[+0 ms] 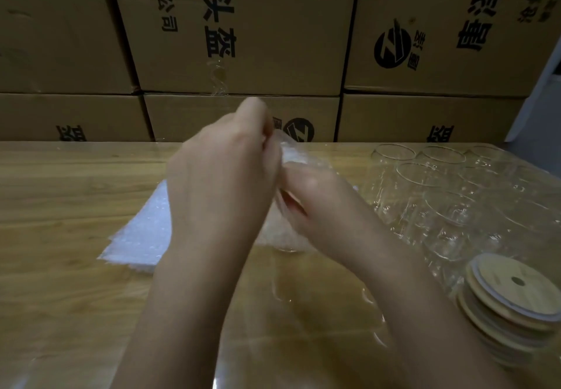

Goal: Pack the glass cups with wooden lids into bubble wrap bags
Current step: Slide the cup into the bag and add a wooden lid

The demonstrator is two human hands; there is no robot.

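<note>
Both hands meet above the middle of the table on one bubble wrap bag (291,153). My left hand (224,170) pinches its upper edge with curled fingers. My right hand (309,197) grips it from below and to the right. The bag's lower part is hidden behind my hands; I cannot tell whether a cup is inside. A flat pile of bubble wrap bags (142,234) lies on the table left of my wrists. Several empty glass cups (449,206) stand at the right. A stack of round wooden lids (510,300) sits in front of them.
The wooden table (66,194) has a clear plastic cover. Behind it stands a wall of stacked cardboard boxes (243,39) with black print. Bare table surface lies at the left and in front of me.
</note>
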